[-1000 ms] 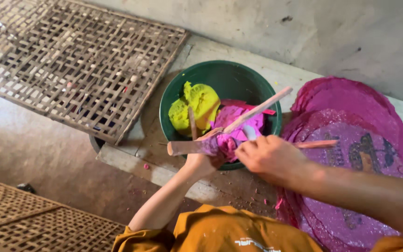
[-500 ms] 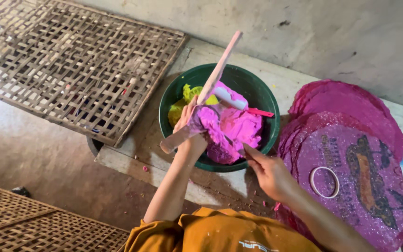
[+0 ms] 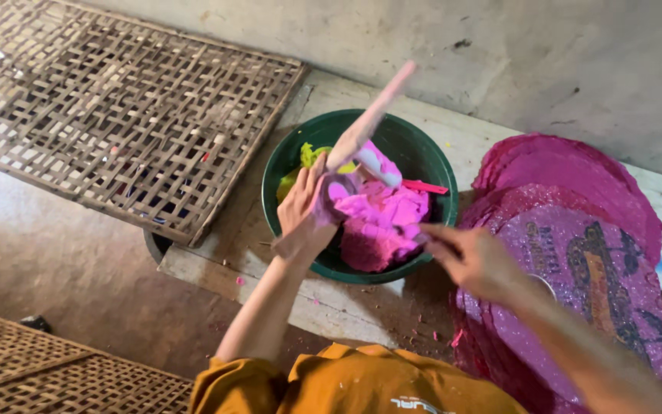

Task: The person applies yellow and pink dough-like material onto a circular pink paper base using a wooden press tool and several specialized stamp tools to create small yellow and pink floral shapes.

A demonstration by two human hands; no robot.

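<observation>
- The left hand (image 3: pixel 306 205) is closed around a long pink stick (image 3: pixel 368 119). Its grip is tight on the low end of the stick.
- The stick points up and away, tilted over the green bowl (image 3: pixel 289 165).
- Some pink dough is stuck on the stick, just by the hand.
- The green bowl sits on a rough wooden desk (image 3: pixel 346 307). It is round and deep.
- Inside the bowl is a big lump of pink dough (image 3: pixel 381 222). A bit of yellow dough (image 3: pixel 312 156) is behind it, on the far left side.
- The right hand (image 3: pixel 473 261) is at the right edge of the bowl. Its fingers pinch together at the pink dough. It is blurry, so I cannot tell if the grip holds a piece.
- Right of the bowl lies a stack of round purple sheets (image 3: pixel 576 199). The top one is shiny with pictures on it.
- A woven bamboo tray (image 3: pixel 116 115) lies to the left of the bowl. Another woven tray (image 3: pixel 47 376) is at the bottom left.
- The person wears an orange shirt (image 3: pixel 362 383).
</observation>
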